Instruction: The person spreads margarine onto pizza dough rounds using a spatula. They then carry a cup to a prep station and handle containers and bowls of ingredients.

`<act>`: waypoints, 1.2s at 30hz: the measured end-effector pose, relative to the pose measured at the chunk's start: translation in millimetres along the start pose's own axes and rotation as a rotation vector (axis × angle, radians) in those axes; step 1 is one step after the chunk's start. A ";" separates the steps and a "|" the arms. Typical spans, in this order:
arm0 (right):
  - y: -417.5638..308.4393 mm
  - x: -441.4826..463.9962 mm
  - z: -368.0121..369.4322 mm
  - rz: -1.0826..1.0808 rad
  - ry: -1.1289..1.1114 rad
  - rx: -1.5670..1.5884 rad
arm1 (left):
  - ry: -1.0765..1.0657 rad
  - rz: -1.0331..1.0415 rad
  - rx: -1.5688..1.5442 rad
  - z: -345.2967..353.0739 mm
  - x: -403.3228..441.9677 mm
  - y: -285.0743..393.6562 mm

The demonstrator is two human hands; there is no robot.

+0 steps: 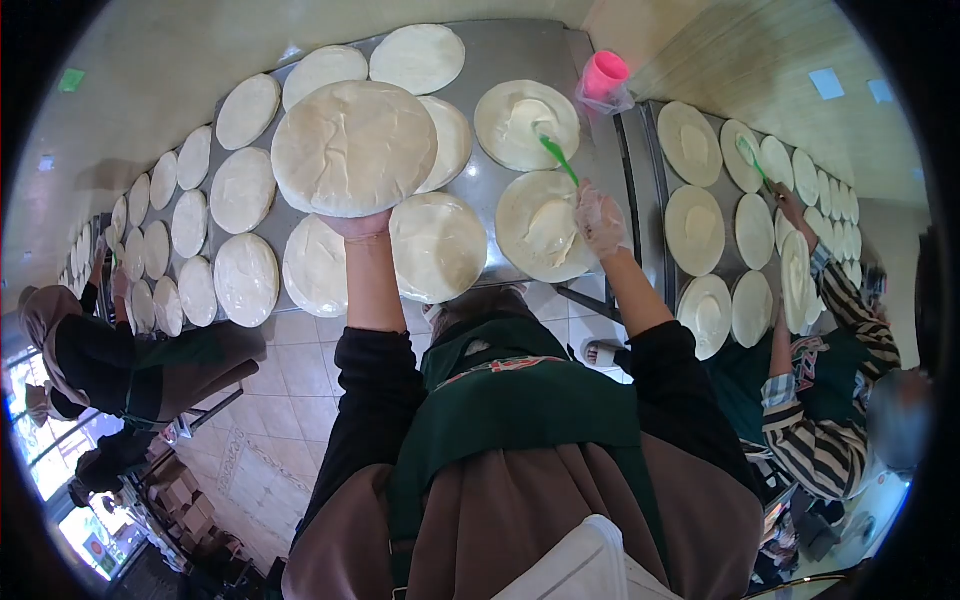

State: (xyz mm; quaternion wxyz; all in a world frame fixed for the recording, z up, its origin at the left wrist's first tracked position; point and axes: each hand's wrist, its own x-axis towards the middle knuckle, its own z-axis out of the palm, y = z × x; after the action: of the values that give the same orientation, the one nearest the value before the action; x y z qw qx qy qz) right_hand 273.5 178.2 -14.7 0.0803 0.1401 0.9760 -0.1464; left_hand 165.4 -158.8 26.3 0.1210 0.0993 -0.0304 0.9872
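The green spoon (556, 152) slants away and leftward from the right grip (602, 224), closed on its handle, toward the far dough round (495, 115). Well left, the left grip (362, 223) supports a raised round (352, 140) from beneath, fingers hidden, closure impossible to tell.
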 end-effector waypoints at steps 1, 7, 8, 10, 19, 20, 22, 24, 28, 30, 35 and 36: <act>-3.0 -1.8 1.3 0.004 0.000 0.000 | 0.019 0.011 0.030 -0.4 2.6 -1.2; -7.6 -12.3 9.2 -0.144 0.020 0.214 | 0.012 -0.008 0.006 -2.4 12.7 -7.3; -5.2 -11.1 15.8 -0.111 -0.037 0.396 | 0.007 -0.021 -0.003 -7.2 14.8 -7.5; 3.1 -12.5 25.7 -0.078 -0.091 0.576 | 0.014 -0.026 -0.012 -20.1 18.5 -7.8; -42.3 -62.4 -54.2 0.295 -0.402 1.519 | -0.003 -0.142 -0.081 -29.5 23.7 -35.0; -47.5 -67.8 -64.4 0.276 -0.367 1.534 | -0.009 -0.158 -0.094 -27.0 24.1 -39.2; -56.5 -75.4 -79.7 0.261 -0.330 1.547 | -0.014 -0.181 -0.145 -23.0 24.1 -45.0; -64.9 -79.5 -91.3 0.273 -0.270 1.471 | -0.023 -0.206 -0.196 -22.8 23.8 -49.7; -83.2 -85.0 -111.4 0.210 -0.212 1.397 | -0.145 -0.182 -0.155 -4.9 22.3 -62.8; -90.5 -81.5 -115.9 0.185 -0.135 1.326 | -0.250 -0.156 -0.063 0.0 20.9 -73.9; -89.1 -59.6 -94.4 -0.200 0.408 0.657 | -0.019 -0.157 -0.028 -9.3 13.3 -92.4; -94.3 -60.2 -96.5 -0.332 0.611 0.354 | -0.024 -0.170 -0.032 -10.1 11.0 -94.2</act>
State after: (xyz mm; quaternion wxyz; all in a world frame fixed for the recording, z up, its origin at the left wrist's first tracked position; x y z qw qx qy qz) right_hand 291.4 106.3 113.1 -0.2642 0.0293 0.9239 -0.2752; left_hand 176.1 -64.2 22.1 0.2054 0.1115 -0.0392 0.9715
